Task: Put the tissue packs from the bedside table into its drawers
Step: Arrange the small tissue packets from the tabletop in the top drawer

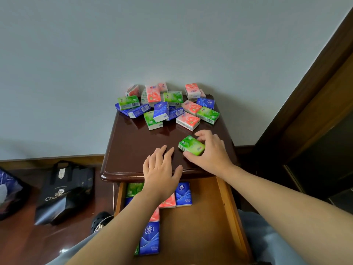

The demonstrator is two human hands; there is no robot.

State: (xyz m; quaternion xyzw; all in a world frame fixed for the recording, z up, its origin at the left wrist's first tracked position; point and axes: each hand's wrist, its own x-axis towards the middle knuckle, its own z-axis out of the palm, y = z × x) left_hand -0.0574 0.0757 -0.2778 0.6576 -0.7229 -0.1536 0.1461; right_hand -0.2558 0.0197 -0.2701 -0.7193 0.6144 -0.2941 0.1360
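The right hand (209, 150) has its grip clamped on a green tissue pack (191, 145). The thumb is on the near side of the pack and the fingers curl over the far side, so the pack sits right between them. The pack is on the dark brown tabletop (133, 142), near the front edge and on the right.

The left hand (162, 169) lies flat just beside it, to the left. Its fingers are straight and spread, and it holds nothing.

At the back of the tabletop, by the wall, there is a messy pile of tissue packs (168, 106), green, blue and pink. The pile is well apart from both hands.

Below the tabletop the drawer (225, 211) is pulled out. Some packs lie flat inside it on the left side, such as a blue pack (183, 194) near the back.

A black bag (65, 190) stands on the floor to the left.
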